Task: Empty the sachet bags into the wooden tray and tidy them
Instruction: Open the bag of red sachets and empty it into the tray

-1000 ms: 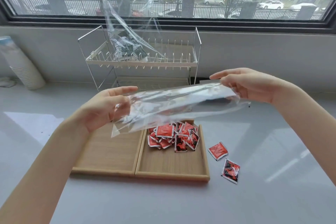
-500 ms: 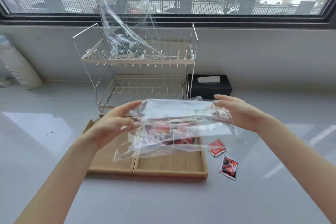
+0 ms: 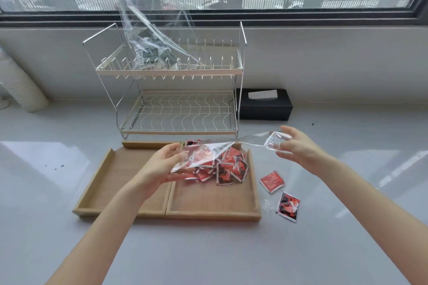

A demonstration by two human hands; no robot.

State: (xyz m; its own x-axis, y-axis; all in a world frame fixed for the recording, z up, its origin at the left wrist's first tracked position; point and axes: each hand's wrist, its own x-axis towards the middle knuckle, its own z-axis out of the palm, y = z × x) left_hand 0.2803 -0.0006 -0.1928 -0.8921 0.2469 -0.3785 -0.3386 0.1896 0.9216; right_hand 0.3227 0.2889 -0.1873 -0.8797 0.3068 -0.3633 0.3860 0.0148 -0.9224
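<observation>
An empty clear plastic bag (image 3: 222,150) is stretched low between my hands over the wooden tray (image 3: 209,211). My left hand (image 3: 162,164) pinches its left end above the tray's divider. My right hand (image 3: 295,146) grips the crumpled right end, just right of the tray. A heap of red sachets (image 3: 228,168) lies in the back of the right compartment. The left compartment (image 3: 122,180) holds nothing. Two red sachets (image 3: 272,181) (image 3: 287,206) lie on the counter to the right of the tray. A second clear bag with dark sachets (image 3: 150,53) stands on the rack's top shelf.
A two-tier wire dish rack (image 3: 176,104) stands right behind the tray. A black tissue box (image 3: 264,104) sits to its right against the wall. A stack of white paper cups (image 3: 20,90) leans at the far left. The grey counter (image 3: 208,250) spreads in front.
Both hands have come down from chest height to just above the tray. The bag, held wide and flat before, is now bunched and crumpled at my right hand.
</observation>
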